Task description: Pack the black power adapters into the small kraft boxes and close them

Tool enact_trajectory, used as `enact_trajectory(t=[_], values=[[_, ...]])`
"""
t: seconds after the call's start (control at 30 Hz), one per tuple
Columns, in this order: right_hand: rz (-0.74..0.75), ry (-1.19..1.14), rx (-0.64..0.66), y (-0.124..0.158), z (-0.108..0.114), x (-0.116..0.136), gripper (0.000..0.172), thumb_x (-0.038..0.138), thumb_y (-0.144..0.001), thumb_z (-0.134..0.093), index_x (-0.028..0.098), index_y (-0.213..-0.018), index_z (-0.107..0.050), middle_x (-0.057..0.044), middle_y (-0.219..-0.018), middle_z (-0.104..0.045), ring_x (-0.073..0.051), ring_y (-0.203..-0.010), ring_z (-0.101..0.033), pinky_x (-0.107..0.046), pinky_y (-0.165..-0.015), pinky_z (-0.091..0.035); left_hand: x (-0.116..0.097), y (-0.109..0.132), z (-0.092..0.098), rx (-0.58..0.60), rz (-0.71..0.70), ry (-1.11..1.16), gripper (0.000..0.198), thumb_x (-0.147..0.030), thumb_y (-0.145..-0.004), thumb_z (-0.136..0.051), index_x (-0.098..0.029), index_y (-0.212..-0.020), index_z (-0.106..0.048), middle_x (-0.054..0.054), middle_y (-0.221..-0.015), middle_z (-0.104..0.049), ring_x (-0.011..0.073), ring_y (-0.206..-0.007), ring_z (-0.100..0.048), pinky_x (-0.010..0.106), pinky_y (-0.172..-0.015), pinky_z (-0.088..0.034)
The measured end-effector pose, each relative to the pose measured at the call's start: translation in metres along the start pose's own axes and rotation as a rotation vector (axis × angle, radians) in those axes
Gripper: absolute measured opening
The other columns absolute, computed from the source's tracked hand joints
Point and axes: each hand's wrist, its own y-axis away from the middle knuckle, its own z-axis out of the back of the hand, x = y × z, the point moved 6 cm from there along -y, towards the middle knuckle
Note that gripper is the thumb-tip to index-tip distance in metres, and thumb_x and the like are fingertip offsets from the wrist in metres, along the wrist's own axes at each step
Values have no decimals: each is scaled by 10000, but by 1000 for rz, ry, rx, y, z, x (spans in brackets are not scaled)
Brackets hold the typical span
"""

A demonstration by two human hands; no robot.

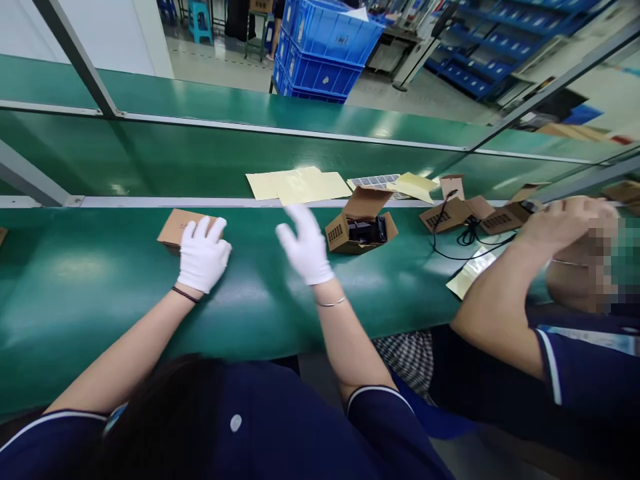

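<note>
My left hand [204, 255], in a white glove, lies over the right part of a closed cardboard box [181, 223]. Its fingers are spread across the box, and part of the box is hidden beneath them. To the right, my right hand [304, 248], also gloved in white and slightly blurred, is above the green work surface [250, 300] with thumb and fingers apart and nothing in it. Beside it stands an open cardboard box [345, 237], flap up, with a black device [367, 230] inside.
Yellowish sheets [315, 187] and a label sheet [375, 181] lie along the back rail. A co-worker's arm [505, 287] leans in at right, near open boxes [453, 210] and a black cable [467, 233]. Beyond the frame stand stacked blue crates [325, 67].
</note>
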Motion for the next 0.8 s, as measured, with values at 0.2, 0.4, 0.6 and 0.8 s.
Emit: enact_trajectory(t=[0.2,0.4,0.6,0.8], values=[[-718,462,-299,-5,154,-153,567,369,-917,-513,121,-1422,-586,-248,-1512,-539,-375,-1437,-467,-560,-1171,-393,149,34,33,-27,290,-166,321,-345,-957,-543,-181,-736,-708,88,-1424,-667,395,-1325,-540,687,-1059,-418],[-763,400,-90,16,132,-159,470,354,-882,-520,159,-1254,-731,-171,-1187,-766,-335,-1139,-689,-477,-1017,-528,162,63,77,-250,515,-88,435,-455,-994,-538,-269,-1379,-621,92,-1727,-292,566,-1551,-212,852,-1141,-226],[-391,382,87,28,27,-57,441,444,-942,-500,225,-1236,-746,-116,-935,-812,-303,-789,-749,-418,-730,-604,3,29,58,-150,-83,184,322,-363,-986,-611,-289,-1298,-643,94,-1489,-599,345,-1449,-509,578,-1154,-493],[3,411,26,52,-16,36,390,276,-967,-504,277,-1302,-705,-64,-1221,-787,-212,-734,-741,-320,-604,-564,-38,7,58,156,-114,126,273,-297,-1046,-475,-203,-1051,-731,104,-1057,-777,271,-996,-711,430,-829,-523]])
